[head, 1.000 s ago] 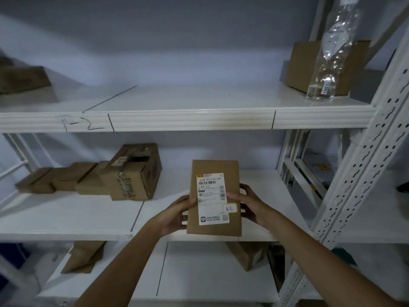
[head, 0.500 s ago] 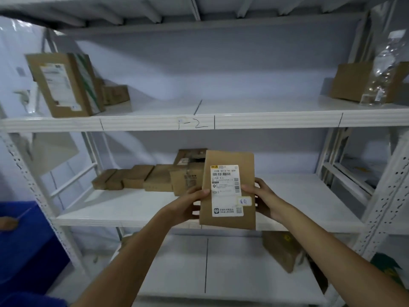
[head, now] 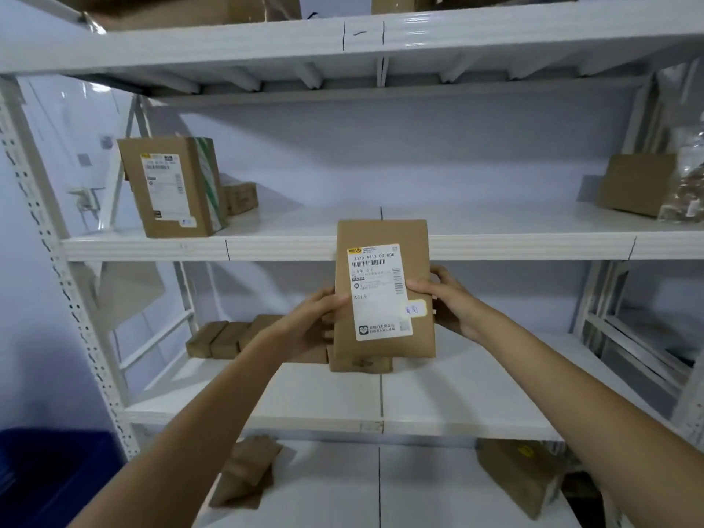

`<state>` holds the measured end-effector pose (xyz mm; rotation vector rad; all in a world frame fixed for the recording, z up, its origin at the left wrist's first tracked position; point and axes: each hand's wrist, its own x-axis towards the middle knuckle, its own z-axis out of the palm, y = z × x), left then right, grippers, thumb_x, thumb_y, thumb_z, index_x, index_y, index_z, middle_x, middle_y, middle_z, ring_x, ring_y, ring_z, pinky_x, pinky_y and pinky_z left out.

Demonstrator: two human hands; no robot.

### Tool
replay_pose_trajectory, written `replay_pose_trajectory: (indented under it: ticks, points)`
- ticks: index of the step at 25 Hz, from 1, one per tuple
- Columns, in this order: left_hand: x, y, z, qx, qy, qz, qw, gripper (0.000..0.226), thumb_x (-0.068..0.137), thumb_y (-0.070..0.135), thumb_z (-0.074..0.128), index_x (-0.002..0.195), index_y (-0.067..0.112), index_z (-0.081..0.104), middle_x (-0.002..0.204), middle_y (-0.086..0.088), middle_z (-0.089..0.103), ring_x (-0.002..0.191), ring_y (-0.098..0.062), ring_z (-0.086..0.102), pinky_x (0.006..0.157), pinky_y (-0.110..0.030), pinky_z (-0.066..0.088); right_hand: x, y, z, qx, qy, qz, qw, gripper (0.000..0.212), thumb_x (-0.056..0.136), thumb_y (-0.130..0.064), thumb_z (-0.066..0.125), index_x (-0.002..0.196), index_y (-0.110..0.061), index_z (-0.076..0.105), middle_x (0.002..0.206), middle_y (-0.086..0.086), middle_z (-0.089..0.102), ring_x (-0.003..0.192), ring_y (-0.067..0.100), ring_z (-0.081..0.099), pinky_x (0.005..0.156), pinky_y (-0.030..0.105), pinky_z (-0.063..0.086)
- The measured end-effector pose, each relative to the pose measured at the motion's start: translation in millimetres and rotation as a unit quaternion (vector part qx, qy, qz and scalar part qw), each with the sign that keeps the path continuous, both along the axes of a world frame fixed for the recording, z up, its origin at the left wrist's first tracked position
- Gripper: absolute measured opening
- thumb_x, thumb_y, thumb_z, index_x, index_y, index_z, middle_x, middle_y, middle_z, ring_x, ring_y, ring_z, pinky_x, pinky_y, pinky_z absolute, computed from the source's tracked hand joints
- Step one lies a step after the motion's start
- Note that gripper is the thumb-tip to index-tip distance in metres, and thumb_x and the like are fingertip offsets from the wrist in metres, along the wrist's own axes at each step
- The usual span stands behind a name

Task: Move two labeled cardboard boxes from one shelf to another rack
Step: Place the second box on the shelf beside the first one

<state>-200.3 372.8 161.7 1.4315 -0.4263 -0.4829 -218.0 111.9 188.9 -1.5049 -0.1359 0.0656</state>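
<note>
I hold a flat brown cardboard box upright in front of the white rack, its white shipping label facing me. My left hand grips its left edge and my right hand grips its right edge. The box's top reaches the front lip of the upper-middle shelf. A second labeled cardboard box with green-striped tape stands upright at the left of that shelf.
Small brown boxes lie in a row on the shelf below, behind my left hand. A cardboard box and a clear bag sit at the shelf's right end. More parcels lie on the bottom shelf. A blue bin is lower left.
My view has tilted upward and shifted left, so higher shelves now show. Both hands have raised the held box from the lower-shelf level to the upper-middle shelf's edge.
</note>
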Motion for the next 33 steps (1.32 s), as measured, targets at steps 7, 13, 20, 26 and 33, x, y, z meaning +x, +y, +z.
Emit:
replay_pose_trajectory:
  ticks: [7,13,20,26,33]
  points:
    - [67,15,107,0.006,-0.113,0.093,0.989,0.068,0.062,0.042,0.074,0.125,0.026,0.055,0.116,0.004,0.068,0.104,-0.018,0.065,0.08,-0.033,0.053,67,20,97,0.015,-0.109,0.014,0.994,0.073,0.078,-0.021,0.077,0.141,-0.023,0.041,0.103,0.003,0.072,0.087,0.019,0.067,0.065,0.026,0.05]
    - [126,30,164,-0.017,-0.147,0.083,0.985,0.085,0.047,0.02,0.087,0.124,0.029,0.052,0.124,-0.004,0.063,0.113,-0.024,0.057,0.088,-0.034,0.048,121,34,145,0.002,-0.163,0.022,0.986,0.08,0.076,-0.009,0.077,0.142,-0.03,0.037,0.102,-0.002,0.073,0.099,0.02,0.067,0.094,0.04,0.05]
    - [199,37,163,-0.014,-0.134,0.035,0.99,0.117,0.038,0.025,0.099,0.142,0.024,0.045,0.136,-0.011,0.058,0.125,-0.032,0.053,0.097,-0.037,0.046,173,37,148,-0.017,-0.15,-0.012,0.988,0.087,0.076,-0.002,0.078,0.144,-0.033,0.034,0.132,0.011,0.061,0.122,0.028,0.06,0.101,0.046,0.05]
    - [230,40,147,-0.046,-0.118,0.02,0.992,0.126,0.034,0.024,0.1,0.145,0.021,0.042,0.141,-0.014,0.055,0.124,-0.03,0.054,0.091,-0.034,0.048,199,41,136,-0.023,-0.14,-0.027,0.989,0.087,0.075,-0.002,0.079,0.143,-0.035,0.035,0.137,0.012,0.056,0.122,0.028,0.059,0.095,0.04,0.052]
    - [248,39,128,-0.082,-0.093,0.013,0.992,0.115,0.028,0.02,0.101,0.13,0.023,0.048,0.119,-0.009,0.067,0.108,-0.025,0.065,0.074,-0.026,0.06,219,45,125,-0.024,-0.12,-0.034,0.992,0.087,0.077,0.0,0.076,0.145,-0.035,0.035,0.135,0.01,0.058,0.112,0.024,0.063,0.081,0.033,0.054]
